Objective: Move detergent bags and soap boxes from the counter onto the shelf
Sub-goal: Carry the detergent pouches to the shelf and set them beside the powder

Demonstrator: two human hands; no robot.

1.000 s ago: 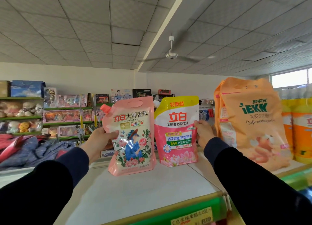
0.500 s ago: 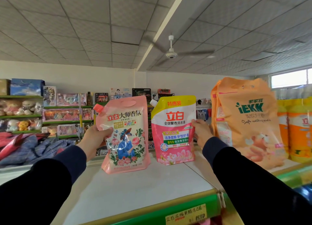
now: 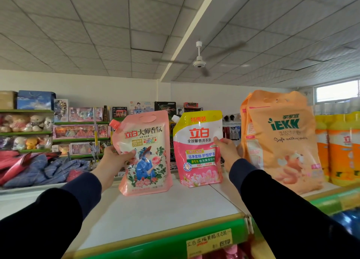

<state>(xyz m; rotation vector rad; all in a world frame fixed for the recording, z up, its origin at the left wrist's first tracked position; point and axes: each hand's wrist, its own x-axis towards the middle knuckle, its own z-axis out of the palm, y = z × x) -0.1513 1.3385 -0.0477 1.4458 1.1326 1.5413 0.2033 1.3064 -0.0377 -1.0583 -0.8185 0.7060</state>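
My left hand (image 3: 115, 157) grips the left edge of a pale pink detergent bag (image 3: 145, 153) with a flower print and a red spout; the bag stands tilted on the white top shelf (image 3: 148, 216). My right hand (image 3: 226, 151) holds the right edge of a pink and yellow detergent bag (image 3: 197, 147), which stands upright on the same shelf just right of the first. The two bags are apart by a small gap.
A large orange IEKK bag (image 3: 280, 140) stands on the shelf to the right, with yellow-orange bottles (image 3: 339, 149) beyond it. The shelf's green front rail (image 3: 155, 245) carries a yellow price label (image 3: 209, 243). Toy shelves and piled clothes fill the background left.
Both bags have stayed on the shelf top in my hands. The view has shifted slightly, and the pale pink bag sits a little further left and lower than before.
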